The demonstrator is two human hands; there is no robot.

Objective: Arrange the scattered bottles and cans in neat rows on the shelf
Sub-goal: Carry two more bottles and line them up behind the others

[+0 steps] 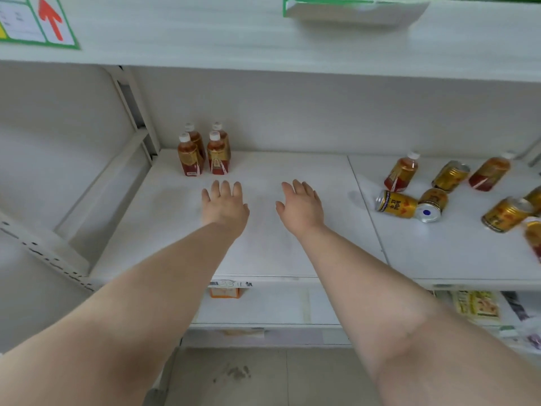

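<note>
While 4 btls (203,152) stand, both hands (225,205) empty.

Rightmost can (535,234) cut by frame edge

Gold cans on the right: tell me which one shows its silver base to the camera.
The gold can beside the lying gold can with red lettering. Its silver base with a blue dot faces the camera; no other visible can shows its base.

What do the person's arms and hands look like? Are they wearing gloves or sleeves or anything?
No gloves and no sleeves. Both arms are bare as far up as the picture shows. The left hand and the right hand are bare too. I can't see any watch, bracelet or ring on them, and no markings.
</note>
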